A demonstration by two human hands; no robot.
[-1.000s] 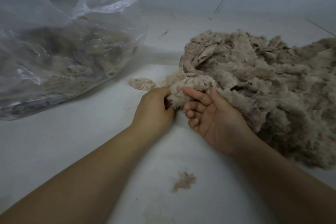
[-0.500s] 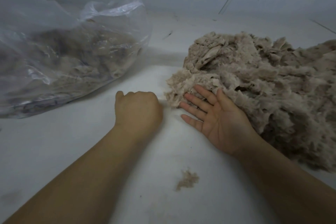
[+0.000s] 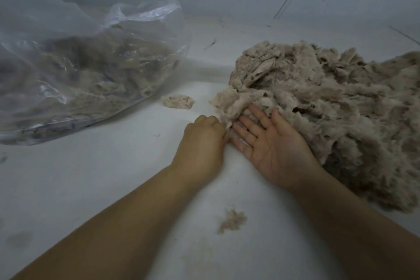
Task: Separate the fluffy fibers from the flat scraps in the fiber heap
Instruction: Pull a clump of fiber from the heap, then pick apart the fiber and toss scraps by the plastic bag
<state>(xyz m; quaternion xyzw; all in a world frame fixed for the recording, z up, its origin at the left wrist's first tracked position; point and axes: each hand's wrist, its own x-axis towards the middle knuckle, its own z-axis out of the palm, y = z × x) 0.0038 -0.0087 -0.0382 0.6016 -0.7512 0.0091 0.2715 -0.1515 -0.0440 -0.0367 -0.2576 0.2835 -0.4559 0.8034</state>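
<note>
Left hand (image 3: 202, 141) hides its curled fingers at the fiber heap (image 3: 329, 102); grip unclear; right hand (image 3: 270, 143) lies flat-open.

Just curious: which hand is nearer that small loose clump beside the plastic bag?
Left. The left hand sits just below-right of the small clump; the right hand lies farther right, against the heap.

Both bare forearms are stretched forward from the bottom edge. The left hand (image 3: 201, 141) is turned knuckles up, its fingers curled under and pinched on the near edge of the fiber heap (image 3: 329, 107). The right hand (image 3: 270, 143) is laid palm up just beside it, fingers straight and spread, fingertips tucked under the same edge.
</note>
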